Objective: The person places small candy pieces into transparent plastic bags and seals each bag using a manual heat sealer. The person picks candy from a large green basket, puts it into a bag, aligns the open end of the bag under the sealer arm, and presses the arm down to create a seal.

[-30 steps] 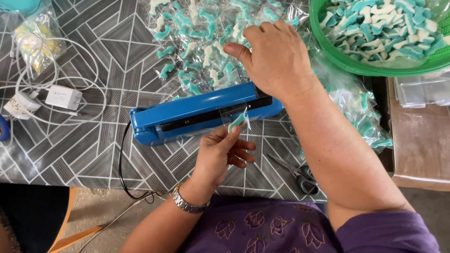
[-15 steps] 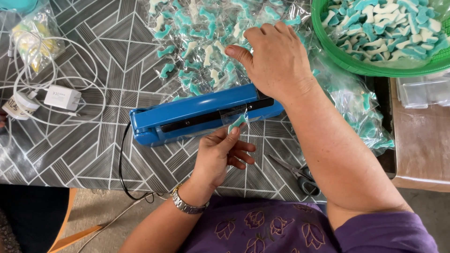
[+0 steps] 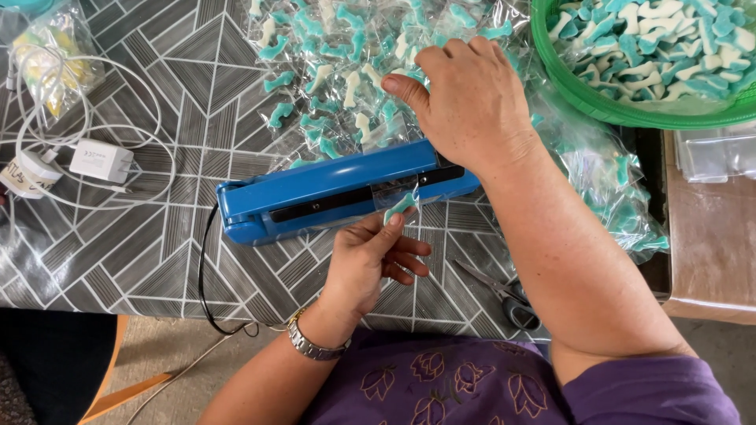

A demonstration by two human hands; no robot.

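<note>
Right hand [image 3: 472,102] flat, palm pressing down the blue sealer [image 3: 339,193] arm. Left hand [image 3: 370,264] pinches small candy bag [image 3: 400,206] at sealer's near edge, its mouth fed under the bar.

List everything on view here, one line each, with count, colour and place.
heat sealer: one, blue with a black strip, middle of the table, arm down.
small bag: one, clear, with a teal and white sweet inside, its top in the sealer.
sealed sweet bags: a pile, clear with teal and white sweets, behind the sealer and along its right.
basin: one, green, top right, full of teal and white sweets.
scissors: one pair, dark handles, front right of the table.
chargers: two, white, with white cables, left.
empty bags: a stack, clear, far right.
tablecloth: grey, geometric lines.
wristwatch: one, silver, left wrist.
left hand: pinches the small bag.
right hand: presses on the sealer's arm.
</note>
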